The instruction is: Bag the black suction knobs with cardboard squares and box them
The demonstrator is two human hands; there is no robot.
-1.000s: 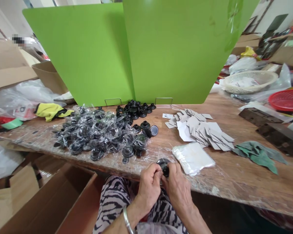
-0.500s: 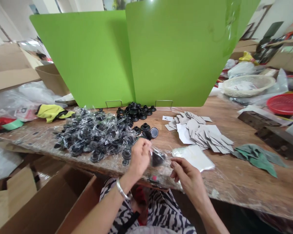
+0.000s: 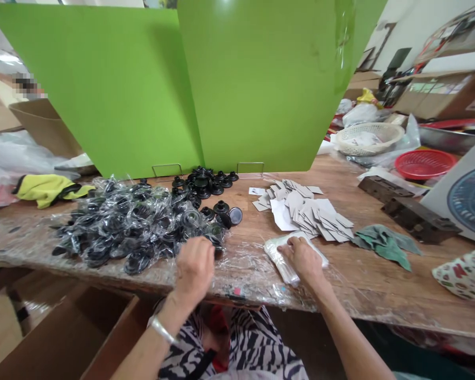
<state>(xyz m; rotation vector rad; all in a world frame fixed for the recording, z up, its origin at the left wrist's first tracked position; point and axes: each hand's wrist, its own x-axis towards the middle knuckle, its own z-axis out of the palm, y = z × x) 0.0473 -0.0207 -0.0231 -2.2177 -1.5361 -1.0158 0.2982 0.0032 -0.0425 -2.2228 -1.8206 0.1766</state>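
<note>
**We see one hand pressing on a clear packet, and the other hand at the pile of black parts.**

The person's right hand (image 3: 303, 258) lies open on the clear plastic packet (image 3: 281, 258), which has white sheets inside and sits on the table near its front edge; the left hand (image 3: 193, 269) is curled at the bagged black parts (image 3: 114, 232), but we cannot tell if it grasps one. We think the smooth packet can slide on the glossy plastic film (image 3: 245, 269) if pressed sideways. The round, ribbed rubber-like parts in crinkly bags may roll off the worn wooden table (image 3: 380, 301) if pulled carelessly. A careless sleeve can also scatter the thin grey card pieces (image 3: 309, 211).
</note>
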